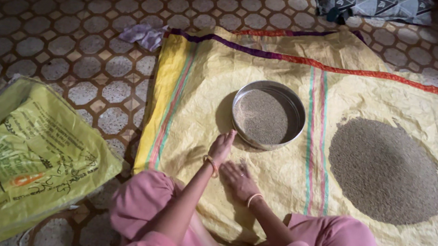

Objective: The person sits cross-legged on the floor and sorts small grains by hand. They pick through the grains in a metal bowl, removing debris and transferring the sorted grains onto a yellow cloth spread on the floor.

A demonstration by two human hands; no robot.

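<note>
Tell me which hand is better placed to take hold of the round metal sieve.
The left hand. Its fingers already reach the near rim of the round metal sieve. The right hand lies flat on the yellow mat, further from the sieve.

Round metal sieve [268,115] of grain on yellow mat [410,100], left hand [221,147] beside it, right hand [239,180] flat

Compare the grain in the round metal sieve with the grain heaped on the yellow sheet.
The grain in the sieve forms a thin, flat layer held by a metal rim; the heap on the sheet lies loose, mounded and unbounded. The sieve's portion is far smaller than the heap. The sieve's grain sits just beyond the left hand; the heap lies farther off, past the right hand. Both look the same grey-brown.
</note>
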